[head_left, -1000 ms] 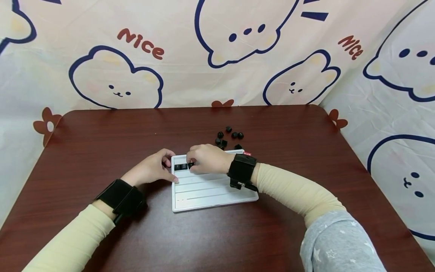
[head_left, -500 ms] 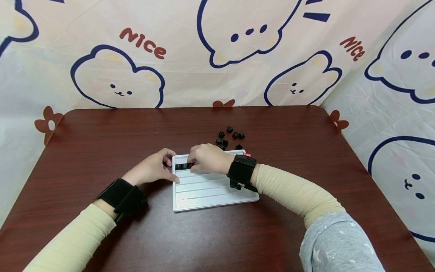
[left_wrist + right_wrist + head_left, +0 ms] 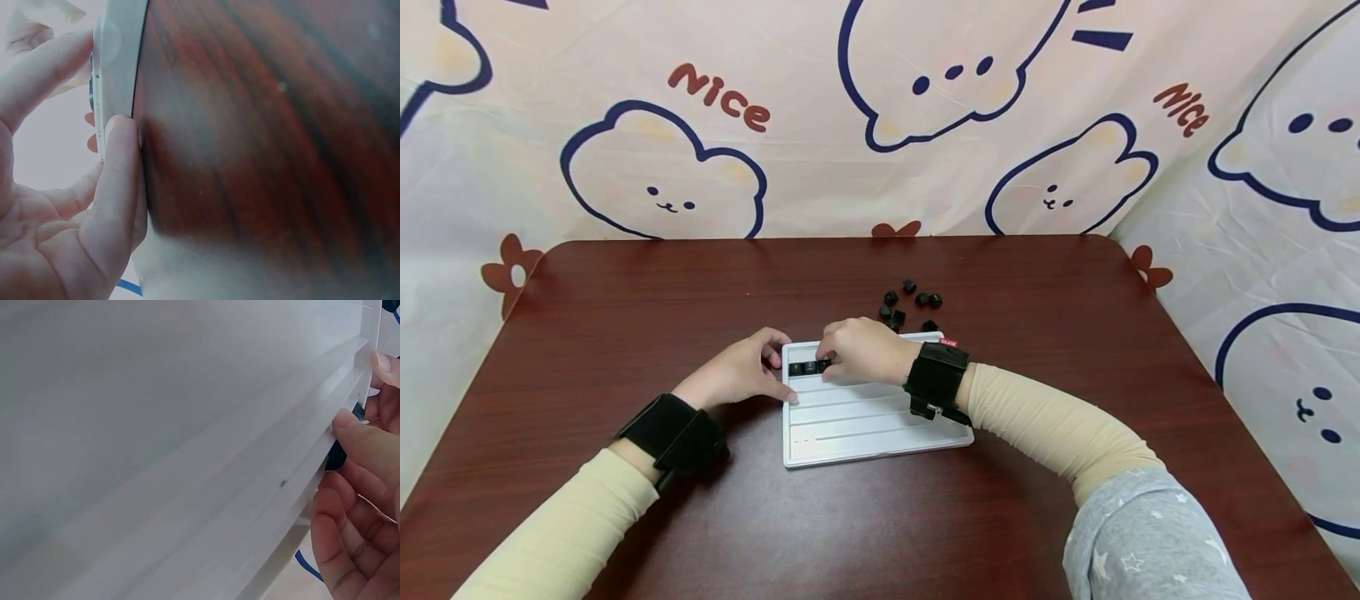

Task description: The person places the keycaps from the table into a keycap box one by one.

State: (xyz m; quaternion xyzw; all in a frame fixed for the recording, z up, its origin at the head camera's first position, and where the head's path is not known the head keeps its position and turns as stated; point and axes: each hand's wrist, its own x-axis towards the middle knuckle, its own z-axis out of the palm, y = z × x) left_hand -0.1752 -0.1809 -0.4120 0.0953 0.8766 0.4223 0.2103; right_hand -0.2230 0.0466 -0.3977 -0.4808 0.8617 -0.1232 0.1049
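Note:
A white ribbed tray (image 3: 842,421) with long parallel channels lies on the table. My left hand (image 3: 737,371) holds its left side, the thumb at the rim and the fingers along the edge toward the far corner. My right hand (image 3: 865,352) reaches over the far part of the tray and pinches a small black block (image 3: 337,455) between thumb and fingers. In the head view this block stands in the far channel, at the right end of a short row of black blocks (image 3: 802,368). The fingers partly cover it.
Several loose black pieces (image 3: 891,297) lie on the brown table (image 3: 700,283) just beyond the tray. A small red tag (image 3: 948,342) sticks out at the tray's far right corner. A printed white cloth (image 3: 820,183) hangs behind the table.
The black block in my right hand has gone from slightly apart and tilted to in line against the row. My left hand keeps its place on the tray.

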